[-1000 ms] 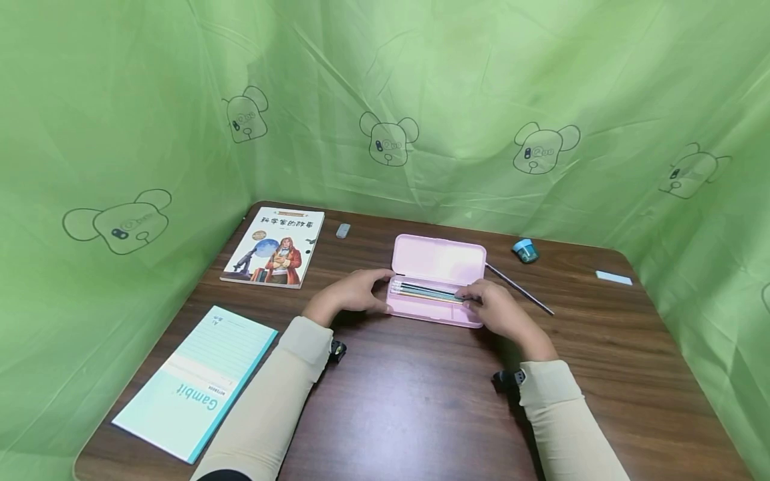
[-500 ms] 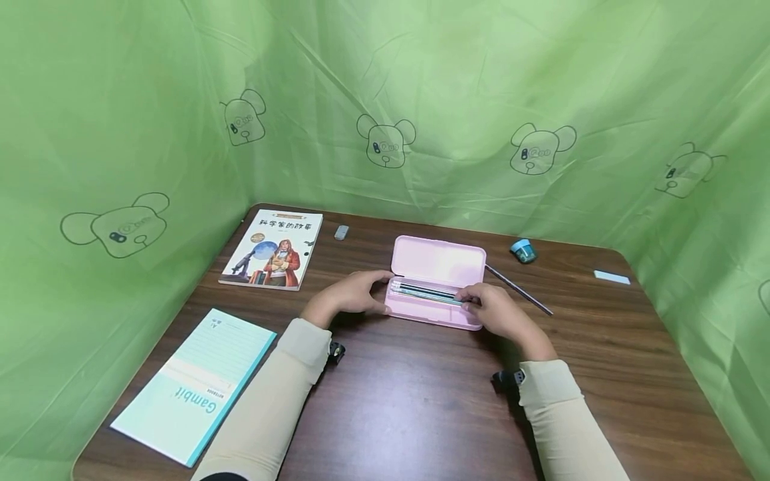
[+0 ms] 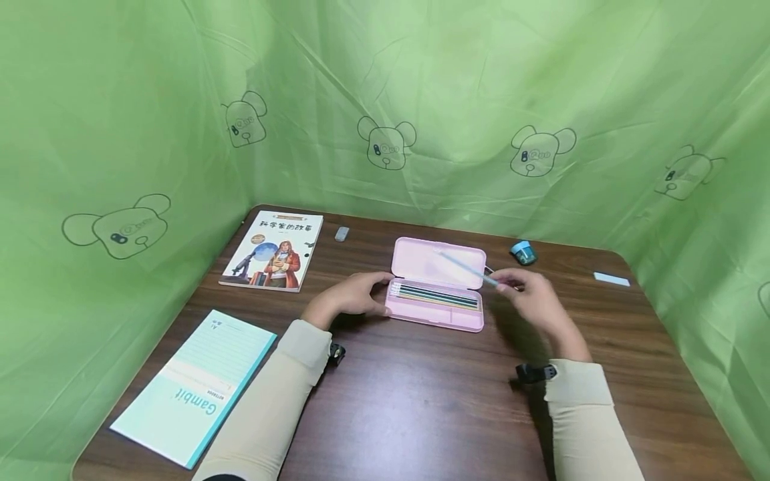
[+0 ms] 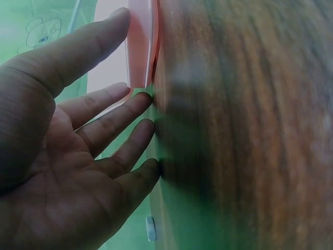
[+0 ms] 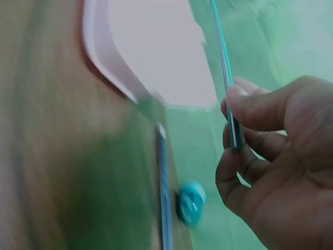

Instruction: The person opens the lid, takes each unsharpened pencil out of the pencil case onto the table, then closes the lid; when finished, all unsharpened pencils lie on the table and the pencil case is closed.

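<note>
An open pink pencil case [image 3: 437, 268] lies mid-table with several pencils [image 3: 434, 295] in its tray. My left hand [image 3: 351, 296] rests against the case's left end [image 4: 141, 47], fingers fairly straight, thumb along the top. My right hand [image 3: 529, 294] is raised to the right of the case and pinches a light blue pencil [image 3: 466, 267] between thumb and fingers [image 5: 244, 112]; the pencil slants up over the lid [image 5: 156, 47].
A dark pencil [image 3: 511, 286] and a blue sharpener [image 3: 524, 252] lie right of the case, a white eraser [image 3: 611, 278] further right. A storybook [image 3: 273, 249], a small grey eraser [image 3: 341, 233] and a teal notebook [image 3: 195, 384] sit on the left. Green cloth walls surround the table.
My right hand has lifted a light blue pencil out of the tray and moved up and to the right. The left hand stayed at the case's end.
</note>
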Demonstrator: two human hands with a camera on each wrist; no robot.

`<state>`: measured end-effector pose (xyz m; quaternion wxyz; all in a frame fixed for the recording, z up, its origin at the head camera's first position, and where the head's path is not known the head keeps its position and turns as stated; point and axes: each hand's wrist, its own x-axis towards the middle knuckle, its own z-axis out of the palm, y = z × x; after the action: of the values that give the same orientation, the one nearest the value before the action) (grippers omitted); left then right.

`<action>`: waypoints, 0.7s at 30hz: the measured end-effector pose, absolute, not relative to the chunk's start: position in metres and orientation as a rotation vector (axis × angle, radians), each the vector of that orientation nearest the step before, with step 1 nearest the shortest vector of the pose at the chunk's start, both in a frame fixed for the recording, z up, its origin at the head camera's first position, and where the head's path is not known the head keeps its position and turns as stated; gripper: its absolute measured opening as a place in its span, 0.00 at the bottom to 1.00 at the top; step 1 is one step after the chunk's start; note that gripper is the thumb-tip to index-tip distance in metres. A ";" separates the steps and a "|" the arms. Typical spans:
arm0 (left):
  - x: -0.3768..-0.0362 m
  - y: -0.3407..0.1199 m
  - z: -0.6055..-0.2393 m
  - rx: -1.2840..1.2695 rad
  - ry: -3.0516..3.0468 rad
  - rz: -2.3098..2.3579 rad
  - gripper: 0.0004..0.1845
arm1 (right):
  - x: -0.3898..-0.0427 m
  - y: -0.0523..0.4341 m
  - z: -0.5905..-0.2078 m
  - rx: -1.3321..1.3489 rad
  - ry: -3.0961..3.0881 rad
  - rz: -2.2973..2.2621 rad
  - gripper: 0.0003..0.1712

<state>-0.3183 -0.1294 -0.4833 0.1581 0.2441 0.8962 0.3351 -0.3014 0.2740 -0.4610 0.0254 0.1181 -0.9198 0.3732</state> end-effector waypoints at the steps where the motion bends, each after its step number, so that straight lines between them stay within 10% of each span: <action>1: -0.318 -0.129 -0.483 0.698 2.563 0.957 0.43 | -0.301 0.283 -0.458 0.312 -2.832 1.151 0.12; 21: -0.317 -0.128 -0.483 0.696 2.554 0.974 0.43 | -0.304 0.369 -0.494 -0.096 -3.021 0.938 0.15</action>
<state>-0.3168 -0.1282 -0.4825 0.1597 0.2435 0.8938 0.3410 -0.3037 0.3686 -0.4942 -0.0114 -0.0303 -0.9545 0.2965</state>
